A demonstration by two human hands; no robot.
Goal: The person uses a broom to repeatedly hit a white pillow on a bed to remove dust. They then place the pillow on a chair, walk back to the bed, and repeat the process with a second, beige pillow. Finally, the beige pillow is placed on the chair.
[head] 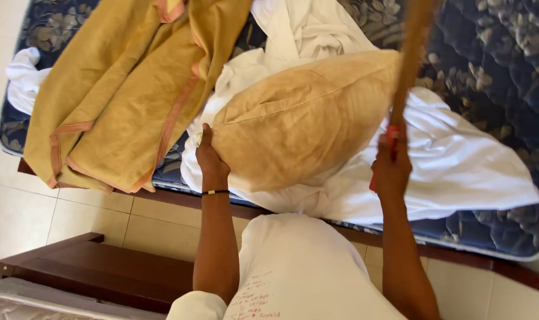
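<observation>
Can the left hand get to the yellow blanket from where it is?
Probably yes. The left hand is on the tan pillow's edge, and the yellow blanket lies just beside it on the bed, with nothing between them. It would have to let go of the pillow first.

Cream tiled floor (26,207), dark wooden bedframe (103,266)
</observation>
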